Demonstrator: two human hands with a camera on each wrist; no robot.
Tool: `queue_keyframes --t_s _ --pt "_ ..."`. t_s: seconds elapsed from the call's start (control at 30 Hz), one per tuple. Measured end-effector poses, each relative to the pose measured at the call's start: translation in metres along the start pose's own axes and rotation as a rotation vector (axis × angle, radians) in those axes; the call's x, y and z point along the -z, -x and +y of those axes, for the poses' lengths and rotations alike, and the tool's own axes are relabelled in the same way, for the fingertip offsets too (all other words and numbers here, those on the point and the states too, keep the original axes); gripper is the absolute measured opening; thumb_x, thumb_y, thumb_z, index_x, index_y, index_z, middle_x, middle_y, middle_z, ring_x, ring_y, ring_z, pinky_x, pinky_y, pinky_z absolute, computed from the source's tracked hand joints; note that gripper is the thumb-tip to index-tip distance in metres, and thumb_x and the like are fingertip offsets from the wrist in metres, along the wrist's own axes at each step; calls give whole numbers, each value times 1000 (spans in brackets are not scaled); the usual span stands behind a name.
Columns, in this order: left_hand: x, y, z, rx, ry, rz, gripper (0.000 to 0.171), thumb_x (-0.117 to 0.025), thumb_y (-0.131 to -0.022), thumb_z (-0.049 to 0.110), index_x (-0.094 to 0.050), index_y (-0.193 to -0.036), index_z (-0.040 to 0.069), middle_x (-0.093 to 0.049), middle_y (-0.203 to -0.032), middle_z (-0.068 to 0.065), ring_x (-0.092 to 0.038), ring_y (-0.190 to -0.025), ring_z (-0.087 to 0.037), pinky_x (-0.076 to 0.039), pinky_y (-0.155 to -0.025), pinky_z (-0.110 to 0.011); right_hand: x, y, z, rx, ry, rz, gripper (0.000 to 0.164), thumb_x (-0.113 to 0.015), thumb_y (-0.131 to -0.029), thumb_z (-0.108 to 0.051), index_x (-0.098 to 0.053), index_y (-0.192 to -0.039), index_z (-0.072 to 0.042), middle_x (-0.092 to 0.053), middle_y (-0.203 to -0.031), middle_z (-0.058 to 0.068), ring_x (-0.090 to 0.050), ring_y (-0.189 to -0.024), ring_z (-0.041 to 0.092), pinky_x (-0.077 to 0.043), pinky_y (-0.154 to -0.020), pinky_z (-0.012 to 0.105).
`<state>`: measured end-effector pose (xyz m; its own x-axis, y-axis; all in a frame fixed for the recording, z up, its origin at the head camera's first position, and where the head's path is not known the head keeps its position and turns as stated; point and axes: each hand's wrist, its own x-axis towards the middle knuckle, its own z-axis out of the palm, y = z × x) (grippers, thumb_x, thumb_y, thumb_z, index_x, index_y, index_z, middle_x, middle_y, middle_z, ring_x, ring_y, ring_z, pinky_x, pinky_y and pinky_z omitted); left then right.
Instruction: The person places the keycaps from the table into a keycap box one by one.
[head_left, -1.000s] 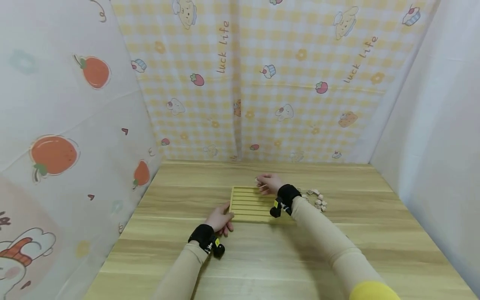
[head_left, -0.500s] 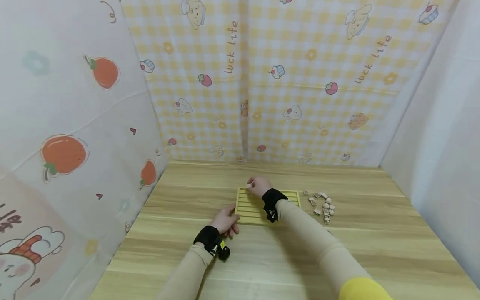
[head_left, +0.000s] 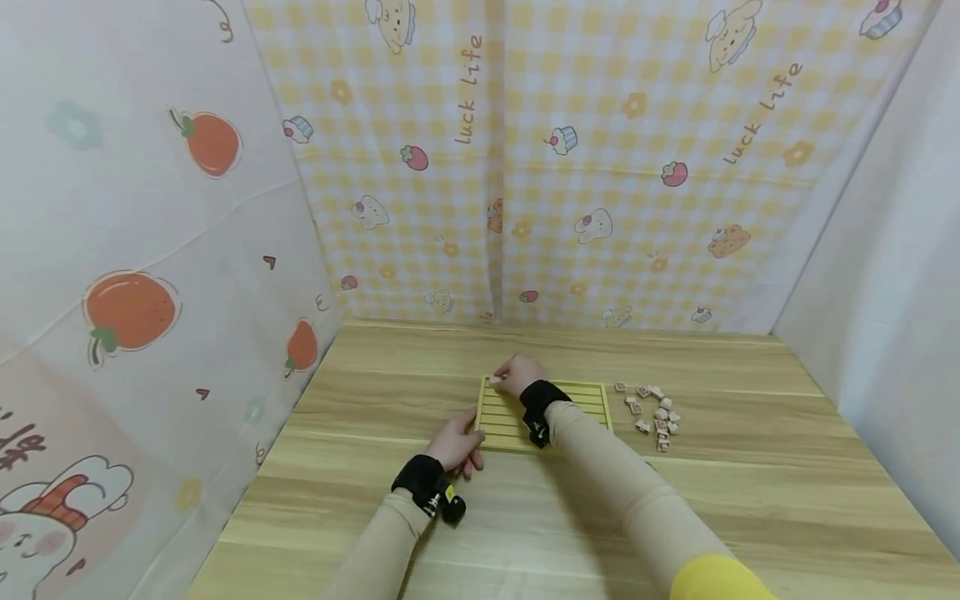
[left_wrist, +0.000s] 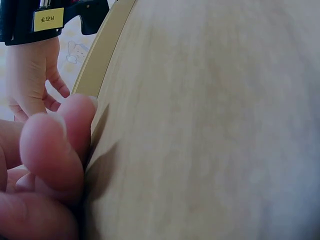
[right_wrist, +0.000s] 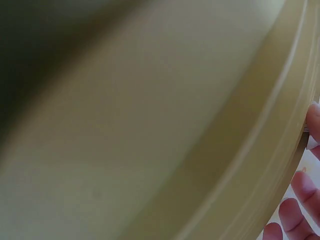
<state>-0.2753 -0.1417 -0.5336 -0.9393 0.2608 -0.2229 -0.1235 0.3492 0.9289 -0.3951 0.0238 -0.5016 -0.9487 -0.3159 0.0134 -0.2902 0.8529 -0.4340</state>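
A shallow yellow tray (head_left: 497,422) divided by parallel ridges lies on the wooden table. My left hand (head_left: 454,443) grips its near left corner, the thumb on the rim and the other fingers bent beside it; the left wrist view has these curled fingers (left_wrist: 50,150) against the tray's edge. My right hand (head_left: 521,375) reaches across the tray and pinches a small pale tile (head_left: 495,380) at the far left corner, over the top row. In the right wrist view the ridged tray (right_wrist: 240,155) fills most of the picture, with right-hand fingers (right_wrist: 305,192) at the right edge.
Several loose pale tiles (head_left: 662,423) lie scattered on the table to the right of the tray, some with dark markings. A checked cloth (head_left: 555,250) hangs behind the table, and a printed white cloth (head_left: 225,333) closes off the left side.
My right hand has moved left along the tray's far edge with the tile and come down to the far left corner. My left hand keeps its hold; the head view has shifted slightly.
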Motion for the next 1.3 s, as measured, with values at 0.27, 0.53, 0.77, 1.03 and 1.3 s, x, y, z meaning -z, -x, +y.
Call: queue_keyframes --t_s 0.27,0.53,0.77,1.03,1.3 --pt "-1 3 2 -15 -12 15 61 -48 -102 16 -20 -155 8 -65 -60 -13 -52 -38 -14 -34 -32 -23 2 4 -6 65 98 22 26 -76 -85 -28 -76 -109 -16 -71 -103 4 -65 -89 20 -53 -77 36" --pt "-2 1 -2 -17 -18 25 62 -49 -101 17 -20 -155 6 -64 -59 -11 -51 -37 -13 -34 -32 -23 3 1 -1 58 57 -18 12 -75 -86 -21 -74 -93 -11 -68 -85 0 -58 -71 16 -48 -66 33" --pt "-2 0 -2 -14 -26 20 62 -49 -101 18 -20 -155 7 -64 -59 -10 -52 -38 -13 -34 -33 -23 2 0 1 42 51 -15 15 -75 -85 -22 -73 -97 -13 -68 -89 1 -59 -74 17 -48 -68 34" --pt "21 13 -11 -8 -19 86 62 -49 -101 15 -19 -155 6 -63 -58 -10 -52 -38 -13 -33 -32 -23 24 -8 20 87 -15 -71 25 -64 -91 -18 -69 -113 -6 -66 -111 12 -61 -100 27 -48 -87 42" --pt "38 17 -17 5 -26 108 64 -48 -101 16 -15 -155 5 -63 -59 -9 -52 -39 -13 -35 -34 -23 74 1 105 16 70 -90 18 -61 -91 -9 -69 -100 4 -69 -98 17 -63 -88 32 -51 -80 44"
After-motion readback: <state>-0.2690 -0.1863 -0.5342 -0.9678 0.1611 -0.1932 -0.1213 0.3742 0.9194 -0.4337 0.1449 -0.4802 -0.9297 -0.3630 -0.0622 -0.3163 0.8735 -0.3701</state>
